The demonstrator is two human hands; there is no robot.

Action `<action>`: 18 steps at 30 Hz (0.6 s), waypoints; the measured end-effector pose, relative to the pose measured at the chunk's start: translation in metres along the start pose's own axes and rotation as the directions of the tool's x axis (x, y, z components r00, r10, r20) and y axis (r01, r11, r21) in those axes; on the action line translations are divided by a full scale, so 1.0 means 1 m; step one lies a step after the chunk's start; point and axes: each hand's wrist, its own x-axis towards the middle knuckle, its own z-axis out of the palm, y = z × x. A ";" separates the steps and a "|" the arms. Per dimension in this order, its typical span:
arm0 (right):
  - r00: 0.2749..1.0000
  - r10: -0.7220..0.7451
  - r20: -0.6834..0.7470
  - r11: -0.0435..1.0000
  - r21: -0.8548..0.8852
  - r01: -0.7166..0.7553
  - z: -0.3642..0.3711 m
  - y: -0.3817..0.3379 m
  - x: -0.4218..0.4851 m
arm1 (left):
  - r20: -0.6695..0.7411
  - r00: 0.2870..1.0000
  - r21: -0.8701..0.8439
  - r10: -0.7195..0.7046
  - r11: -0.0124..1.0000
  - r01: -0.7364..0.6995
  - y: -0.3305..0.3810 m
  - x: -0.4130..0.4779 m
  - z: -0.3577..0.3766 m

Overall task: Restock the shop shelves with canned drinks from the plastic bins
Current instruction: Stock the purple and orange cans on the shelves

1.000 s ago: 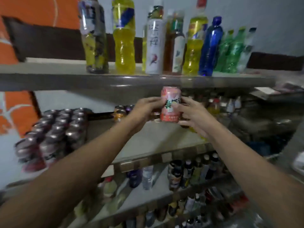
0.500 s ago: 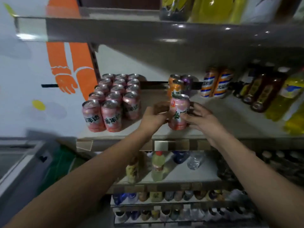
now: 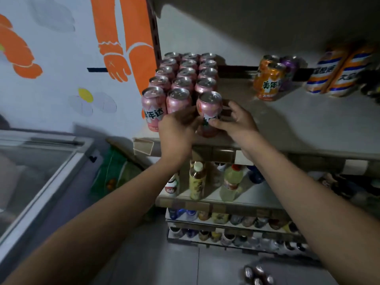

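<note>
Both hands (image 3: 177, 128) (image 3: 238, 120) curled round pink can (image 3: 209, 104)

The left grip (image 3: 176, 128) and right grip (image 3: 238, 120) pinch an upright pink can (image 3: 209, 109) from either side at the shelf's (image 3: 298, 128) front edge, just beside the block of pink cans (image 3: 181, 79). An orange can (image 3: 268, 83) stands well apart.

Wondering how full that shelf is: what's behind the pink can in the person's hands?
Four more pink cans in a line to the back. Mostly tops show; the held can covers the nearest one's side.
</note>
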 end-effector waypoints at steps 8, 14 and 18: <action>0.998 0.029 -0.062 1.000 -0.009 -0.029 0.016 -0.003 0.003 | -0.061 0.995 0.148 0.085 0.986 -0.075 0.002 -0.001 -0.011; 0.994 0.037 -0.100 0.999 -0.023 -0.040 0.020 -0.005 -0.002 | -0.052 0.998 0.091 0.047 0.995 -0.043 0.006 -0.010 -0.015; 0.993 0.006 -0.121 1.000 0.012 -0.005 0.001 -0.017 -0.025 | 0.004 1.000 -0.054 0.006 0.999 -0.006 0.013 -0.029 -0.007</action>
